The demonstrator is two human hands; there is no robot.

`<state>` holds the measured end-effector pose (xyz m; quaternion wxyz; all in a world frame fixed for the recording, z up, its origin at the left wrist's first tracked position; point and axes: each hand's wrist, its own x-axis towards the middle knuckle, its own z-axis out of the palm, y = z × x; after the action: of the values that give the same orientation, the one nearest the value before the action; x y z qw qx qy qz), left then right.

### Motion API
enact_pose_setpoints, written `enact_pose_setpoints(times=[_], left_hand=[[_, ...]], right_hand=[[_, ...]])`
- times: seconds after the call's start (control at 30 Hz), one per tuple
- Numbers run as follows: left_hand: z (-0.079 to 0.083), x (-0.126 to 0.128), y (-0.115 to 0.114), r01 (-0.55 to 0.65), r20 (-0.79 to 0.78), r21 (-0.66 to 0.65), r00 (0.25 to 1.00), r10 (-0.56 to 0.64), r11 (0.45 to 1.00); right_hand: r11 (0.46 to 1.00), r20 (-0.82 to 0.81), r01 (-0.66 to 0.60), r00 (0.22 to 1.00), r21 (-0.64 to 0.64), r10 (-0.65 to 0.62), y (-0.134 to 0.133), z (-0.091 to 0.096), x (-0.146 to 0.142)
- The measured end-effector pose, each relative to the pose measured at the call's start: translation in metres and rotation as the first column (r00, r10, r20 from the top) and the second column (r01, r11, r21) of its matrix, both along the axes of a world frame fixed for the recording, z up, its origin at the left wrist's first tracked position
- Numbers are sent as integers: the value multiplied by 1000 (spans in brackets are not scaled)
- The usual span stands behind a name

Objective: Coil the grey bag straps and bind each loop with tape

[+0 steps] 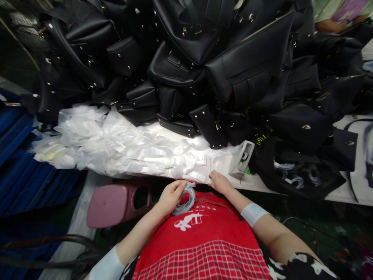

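My left hand point(171, 195) is closed on a coil of clear, greyish tubing point(189, 200), held in front of the red apron. My right hand point(220, 183) is at the table's front edge, thumb and fingertips pinched at the lower end of a narrow white strip point(208, 168). Beyond both hands, thin white translucent wrapping sheets point(140, 149) lie in a long heap on the table. A grey tape dispenser point(243, 158) stands just right of my right hand.
Black handbags point(247, 66) are piled across the back. An open black bag point(300, 167) at right holds several clear coils. A pinkish stool point(109, 206) stands below the table at left, near blue stacked panels point(17, 155). Another person's arm point(330, 26) shows at top right.
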<state>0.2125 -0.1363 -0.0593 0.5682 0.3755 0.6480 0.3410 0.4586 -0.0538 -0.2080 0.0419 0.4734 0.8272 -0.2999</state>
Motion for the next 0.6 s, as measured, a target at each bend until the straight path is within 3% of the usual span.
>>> enact_pose_setpoints(times=[0.6], left_hand=[[-2, -5, -4, -39, 36, -8, 999, 40, 999]], right_hand=[[988, -61, -69, 996, -139, 61, 40, -12, 6]])
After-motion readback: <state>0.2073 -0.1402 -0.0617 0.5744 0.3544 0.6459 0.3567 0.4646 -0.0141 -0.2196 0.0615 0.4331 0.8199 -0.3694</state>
